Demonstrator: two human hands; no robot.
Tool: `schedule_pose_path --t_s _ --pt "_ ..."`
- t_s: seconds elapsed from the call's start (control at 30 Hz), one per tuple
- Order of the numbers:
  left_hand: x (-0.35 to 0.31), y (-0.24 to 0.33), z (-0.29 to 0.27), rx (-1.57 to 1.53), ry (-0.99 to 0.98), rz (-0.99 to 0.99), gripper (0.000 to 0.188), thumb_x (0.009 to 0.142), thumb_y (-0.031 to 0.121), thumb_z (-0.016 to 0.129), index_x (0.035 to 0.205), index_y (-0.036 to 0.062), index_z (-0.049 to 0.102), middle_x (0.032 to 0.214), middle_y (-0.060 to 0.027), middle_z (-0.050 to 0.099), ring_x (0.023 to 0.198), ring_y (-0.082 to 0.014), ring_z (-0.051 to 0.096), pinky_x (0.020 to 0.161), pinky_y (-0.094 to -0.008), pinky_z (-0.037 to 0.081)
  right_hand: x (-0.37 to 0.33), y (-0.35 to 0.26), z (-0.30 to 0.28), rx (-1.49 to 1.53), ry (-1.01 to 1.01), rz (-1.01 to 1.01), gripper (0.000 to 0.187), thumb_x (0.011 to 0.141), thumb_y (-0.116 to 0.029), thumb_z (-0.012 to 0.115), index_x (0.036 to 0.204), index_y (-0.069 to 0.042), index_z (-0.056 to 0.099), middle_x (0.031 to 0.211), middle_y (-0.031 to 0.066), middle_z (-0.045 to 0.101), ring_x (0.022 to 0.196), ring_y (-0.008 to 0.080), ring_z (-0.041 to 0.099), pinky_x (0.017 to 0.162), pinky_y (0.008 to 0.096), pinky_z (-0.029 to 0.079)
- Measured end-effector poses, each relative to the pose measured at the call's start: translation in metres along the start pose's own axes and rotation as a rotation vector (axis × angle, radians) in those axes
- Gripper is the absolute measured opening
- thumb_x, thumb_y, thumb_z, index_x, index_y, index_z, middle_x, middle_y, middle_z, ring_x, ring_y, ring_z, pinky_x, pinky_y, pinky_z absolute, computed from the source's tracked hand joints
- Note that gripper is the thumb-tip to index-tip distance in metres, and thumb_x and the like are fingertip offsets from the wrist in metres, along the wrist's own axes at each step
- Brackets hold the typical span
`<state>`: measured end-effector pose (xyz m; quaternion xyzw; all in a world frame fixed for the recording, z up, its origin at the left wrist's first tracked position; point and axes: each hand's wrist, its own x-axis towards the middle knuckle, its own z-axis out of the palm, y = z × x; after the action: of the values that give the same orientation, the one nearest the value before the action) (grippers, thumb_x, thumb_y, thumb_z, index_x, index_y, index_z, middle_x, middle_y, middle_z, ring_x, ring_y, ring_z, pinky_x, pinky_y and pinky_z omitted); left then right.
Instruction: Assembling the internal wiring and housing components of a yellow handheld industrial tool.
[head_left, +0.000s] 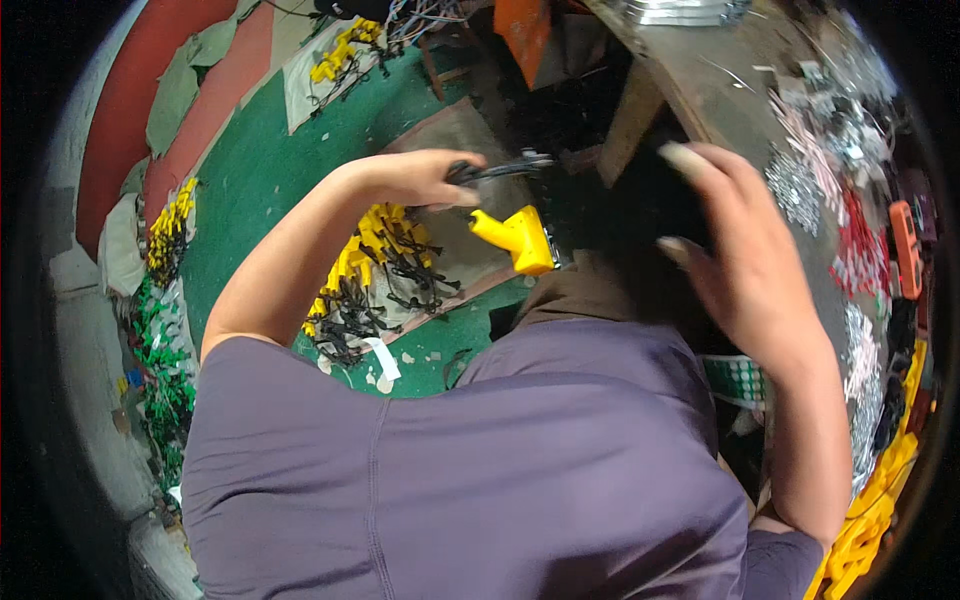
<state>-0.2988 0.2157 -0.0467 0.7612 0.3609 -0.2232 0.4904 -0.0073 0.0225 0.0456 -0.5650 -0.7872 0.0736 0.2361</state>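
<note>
My left hand is closed around a coiled black cable, whose free end points right. Just below it, a yellow plastic housing with a short handle-like stem rests by my thigh. On the right, my right hand is raised beside the workbench, fingers apart and nothing in them. Left of the housing, a heap of yellow plastic pieces with black cables lies on a sheet on the green floor, partly hidden by my left arm.
Loose silver parts, red-wired pieces and an orange tool lie along the bench at right. Yellow housings are piled at lower right. More yellow pieces and green ones lie far left.
</note>
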Motion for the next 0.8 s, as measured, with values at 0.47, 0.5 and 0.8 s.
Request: schedule_pose_path --t_s 0.47,0.5,0.8 --pt "-0.015 -0.224 -0.046 0.562 -0.179 -0.473 0.031 0.082 0.025 0.067 0.109 0.009 0.063 0.092 -0.0123 0.068 0.079 -0.0219 0.06 0.073 -0.0364 0.047 -0.071 0.05 -0.055 -0.112 -0.056 0.466 0.05 0.079 0.004 0.056 0.128 -0.001 0.047 0.134 0.0166 0.046 0.127 0.0305 0.043 0.109 0.0389 0.03" --pt "-0.015 -0.257 -0.041 0.591 -0.14 -0.491 0.028 0.082 0.023 0.064 0.106 0.0095 0.064 0.092 -0.0145 0.068 0.079 -0.0248 0.062 0.073 -0.0377 0.048 -0.079 0.056 -0.058 -0.123 -0.059 0.482 0.05 0.081 0.002 0.055 0.13 0.0 0.045 0.135 0.0165 0.045 0.128 0.0293 0.042 0.109 0.0395 0.029" --pt "-0.081 -0.489 0.025 0.451 0.163 -1.045 0.035 0.082 0.025 0.067 0.114 0.0123 0.066 0.113 -0.0142 0.066 0.106 -0.0314 0.062 0.09 -0.0406 0.048 -0.141 0.079 -0.07 -0.013 -0.004 0.583 0.05 0.086 -0.007 0.059 0.133 0.0 0.044 0.135 0.0156 0.044 0.128 0.0275 0.042 0.109 0.0401 0.031"
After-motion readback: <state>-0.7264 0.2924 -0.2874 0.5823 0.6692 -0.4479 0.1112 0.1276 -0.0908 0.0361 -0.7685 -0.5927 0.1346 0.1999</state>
